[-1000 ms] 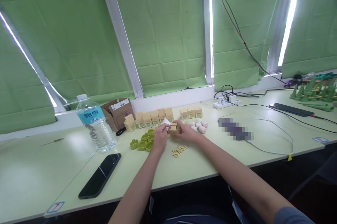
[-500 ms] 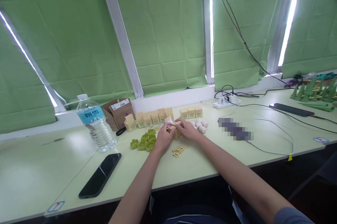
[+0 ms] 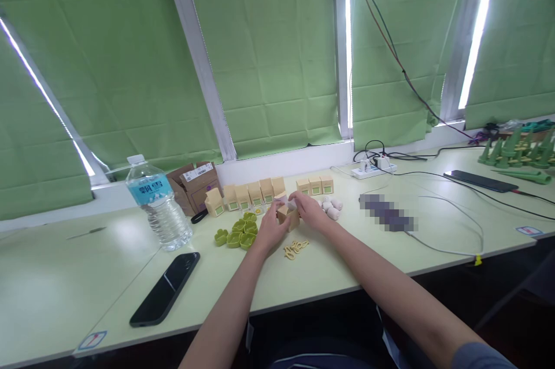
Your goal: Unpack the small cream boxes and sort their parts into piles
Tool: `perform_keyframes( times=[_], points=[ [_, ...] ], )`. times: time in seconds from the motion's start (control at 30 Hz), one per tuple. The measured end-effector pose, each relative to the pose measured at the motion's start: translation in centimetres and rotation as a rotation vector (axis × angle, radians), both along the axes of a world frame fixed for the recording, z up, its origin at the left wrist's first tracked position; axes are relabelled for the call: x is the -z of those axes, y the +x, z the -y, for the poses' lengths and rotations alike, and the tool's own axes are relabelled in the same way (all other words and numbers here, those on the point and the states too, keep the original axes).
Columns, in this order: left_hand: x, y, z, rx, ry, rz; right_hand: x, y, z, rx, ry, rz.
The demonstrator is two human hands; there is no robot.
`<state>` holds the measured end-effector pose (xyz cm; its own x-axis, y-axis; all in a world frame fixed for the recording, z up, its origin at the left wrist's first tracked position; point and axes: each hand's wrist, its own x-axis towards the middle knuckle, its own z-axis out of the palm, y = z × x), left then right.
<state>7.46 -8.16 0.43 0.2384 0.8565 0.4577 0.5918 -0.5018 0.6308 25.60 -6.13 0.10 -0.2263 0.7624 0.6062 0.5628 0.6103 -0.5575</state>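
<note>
Around the left side of a small tan cardboard box (image 3: 292, 218) my left hand (image 3: 270, 227) is closed, steadying it on the table. My right hand (image 3: 309, 211) pinches a small whitish piece (image 3: 292, 205) at the box's top; the fingers partly hide it, but its colour matches the white rolls (image 3: 333, 210) lying just to the right. Yellowish ring-like pieces (image 3: 296, 249) lie in front of the box. To the left sit several green flower-shaped cups (image 3: 236, 236). Behind my hands stands a row of tan boxes (image 3: 255, 194) with green labels.
A water bottle (image 3: 158, 207) and a black phone (image 3: 165, 289) are at the left, with a brown carton (image 3: 195, 187) behind. More small boxes (image 3: 315, 185) stand at the back. On the right are a power strip (image 3: 373, 169), cables, another phone (image 3: 480, 180) and green cone-shaped pieces (image 3: 514, 149).
Both hands were together over the box's top. Now my right hand is raised slightly with a whitish piece in its fingers, and the box's top shows open.
</note>
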Motion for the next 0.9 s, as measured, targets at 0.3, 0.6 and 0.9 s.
perform_keyframes(
  times=[0.3, 0.6, 0.9],
  points=[
    [-0.2, 0.1, 0.3, 0.015, 0.028, 0.005, -0.4, -0.1, 0.6, -0.013, -0.039, 0.051],
    [-0.3, 0.5, 0.6, 0.095, 0.272, -0.078, -0.3, -0.2, 0.4, -0.043, -0.024, 0.040],
    [0.1, 0.4, -0.1, 0.021, 0.225, -0.080, 0.3, -0.2, -0.5, -0.064, 0.069, -0.085]
  ],
)
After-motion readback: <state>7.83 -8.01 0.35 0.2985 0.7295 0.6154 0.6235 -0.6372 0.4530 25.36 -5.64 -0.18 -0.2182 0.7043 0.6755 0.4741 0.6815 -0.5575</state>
